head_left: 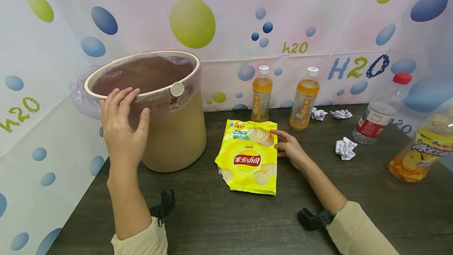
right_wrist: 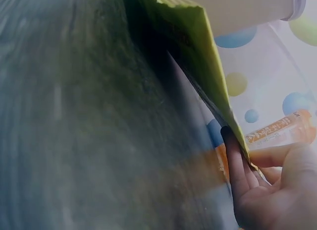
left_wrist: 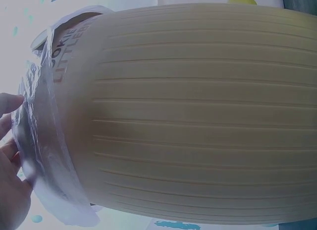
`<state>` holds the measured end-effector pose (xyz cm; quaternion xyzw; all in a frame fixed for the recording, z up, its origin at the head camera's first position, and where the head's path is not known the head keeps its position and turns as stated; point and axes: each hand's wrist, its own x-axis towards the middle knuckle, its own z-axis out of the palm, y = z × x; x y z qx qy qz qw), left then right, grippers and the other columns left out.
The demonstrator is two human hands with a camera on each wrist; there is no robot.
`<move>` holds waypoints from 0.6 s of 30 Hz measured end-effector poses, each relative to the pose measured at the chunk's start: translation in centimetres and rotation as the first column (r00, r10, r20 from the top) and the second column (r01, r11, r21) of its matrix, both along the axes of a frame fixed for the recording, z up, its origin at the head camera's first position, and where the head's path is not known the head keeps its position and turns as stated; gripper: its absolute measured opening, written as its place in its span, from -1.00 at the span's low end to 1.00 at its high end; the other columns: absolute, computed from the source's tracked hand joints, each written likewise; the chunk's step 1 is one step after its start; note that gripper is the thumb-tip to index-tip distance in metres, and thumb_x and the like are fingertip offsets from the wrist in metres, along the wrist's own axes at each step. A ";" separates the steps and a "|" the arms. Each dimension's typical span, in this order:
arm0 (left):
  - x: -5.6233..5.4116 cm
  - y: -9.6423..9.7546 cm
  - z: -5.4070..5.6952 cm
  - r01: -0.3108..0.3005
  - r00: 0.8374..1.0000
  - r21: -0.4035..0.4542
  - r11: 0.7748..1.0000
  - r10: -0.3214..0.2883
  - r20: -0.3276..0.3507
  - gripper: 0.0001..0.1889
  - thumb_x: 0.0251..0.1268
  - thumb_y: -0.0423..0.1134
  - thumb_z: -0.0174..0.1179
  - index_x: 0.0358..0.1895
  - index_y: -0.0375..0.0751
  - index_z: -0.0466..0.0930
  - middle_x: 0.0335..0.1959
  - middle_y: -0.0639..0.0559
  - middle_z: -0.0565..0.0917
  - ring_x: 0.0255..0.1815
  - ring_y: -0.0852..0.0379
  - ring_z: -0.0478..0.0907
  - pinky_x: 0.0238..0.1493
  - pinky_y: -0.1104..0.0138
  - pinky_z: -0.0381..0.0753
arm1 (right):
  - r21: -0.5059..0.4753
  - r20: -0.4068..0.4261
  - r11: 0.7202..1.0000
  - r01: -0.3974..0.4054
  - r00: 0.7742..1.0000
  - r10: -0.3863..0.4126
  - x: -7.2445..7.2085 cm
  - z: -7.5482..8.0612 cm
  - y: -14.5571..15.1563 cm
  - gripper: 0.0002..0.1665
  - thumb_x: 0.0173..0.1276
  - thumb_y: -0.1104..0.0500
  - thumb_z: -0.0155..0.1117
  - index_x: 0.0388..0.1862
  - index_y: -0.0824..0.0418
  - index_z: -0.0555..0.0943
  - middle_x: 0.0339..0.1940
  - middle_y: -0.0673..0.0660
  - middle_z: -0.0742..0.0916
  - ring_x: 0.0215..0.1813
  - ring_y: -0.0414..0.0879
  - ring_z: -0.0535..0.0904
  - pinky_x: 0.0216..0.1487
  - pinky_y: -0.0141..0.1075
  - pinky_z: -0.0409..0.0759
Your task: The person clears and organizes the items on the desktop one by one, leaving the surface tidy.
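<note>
A beige trash bin (head_left: 180, 141) stands on the left, its clear plastic liner (left_wrist: 42, 155) folded over the rim (head_left: 196, 64). At the near side of that rim rests the left hand (head_left: 122, 139), fingers extended upward against the liner and thumb apart. Between thumb and fingers, the right hand (head_left: 293, 150) pinches the right edge of a yellow potato chip bag (head_left: 247, 178). The bag has one torn corner. In the right wrist view the chip bag (right_wrist: 213, 66) tilts up off the table, with fingers beneath it and the thumb on the other side.
Two bottles of orange drink (head_left: 262, 99) (head_left: 304, 105) stand behind the bag. Several crumpled papers (head_left: 345, 148) lie to their right. Farther right are a red-capped bottle (head_left: 375, 123) and a large yellow-labelled bottle (head_left: 422, 148). A printed backdrop (head_left: 230, 26) borders the dark table (head_left: 226, 223).
</note>
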<state>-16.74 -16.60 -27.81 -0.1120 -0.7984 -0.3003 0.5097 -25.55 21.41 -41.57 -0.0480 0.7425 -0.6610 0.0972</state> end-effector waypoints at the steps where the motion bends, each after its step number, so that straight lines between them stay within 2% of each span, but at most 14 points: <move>1: 0.0 0.0 0.0 0.001 1.000 0.007 1.000 -0.001 0.003 -0.61 0.15 -0.37 0.16 0.09 -0.33 0.51 0.12 -0.15 0.46 0.31 0.03 0.15 0.36 0.20 -0.24 | -0.002 -0.003 1.000 0.001 1.000 -0.001 0.0 0.1 0.0 -0.31 0.24 0.45 -0.11 0.39 0.31 0.12 0.38 0.35 0.18 -0.23 -0.11 0.51 -0.33 -0.26 0.59; 5: 0.0 0.1 0.0 0.002 1.000 0.019 1.000 -0.002 0.013 -0.61 0.14 -0.37 0.17 0.08 -0.34 0.51 0.12 -0.15 0.46 0.31 0.03 0.15 0.36 0.20 -0.24 | -0.005 -0.016 1.000 0.016 1.000 -0.016 0.0 0.7 0.3 -0.31 0.22 0.46 -0.12 0.39 0.33 0.13 0.37 0.35 0.19 -0.23 -0.11 0.50 -0.34 -0.27 0.59; 14: 0.0 -0.1 0.0 -0.006 1.000 -0.017 1.000 0.006 0.007 -0.61 0.19 -0.34 0.12 0.12 -0.32 0.49 0.14 -0.14 0.45 0.32 0.03 0.14 0.36 0.21 -0.24 | -0.030 -0.063 0.999 0.035 0.997 -0.037 0.0 1.8 0.7 -0.33 0.23 0.47 -0.14 0.38 0.37 0.13 0.35 0.37 0.22 -0.28 -0.19 0.53 -0.35 -0.29 0.58; 18: 0.1 0.1 0.0 0.003 1.000 0.020 1.000 -0.003 0.019 -0.62 0.15 -0.36 0.15 0.08 -0.34 0.51 0.12 -0.16 0.46 0.31 0.02 0.15 0.36 0.20 -0.24 | -0.028 -0.056 0.998 0.051 0.997 -0.053 0.2 2.3 0.8 -0.32 0.23 0.46 -0.15 0.38 0.35 0.14 0.36 0.34 0.23 -0.28 -0.17 0.52 -0.32 -0.28 0.58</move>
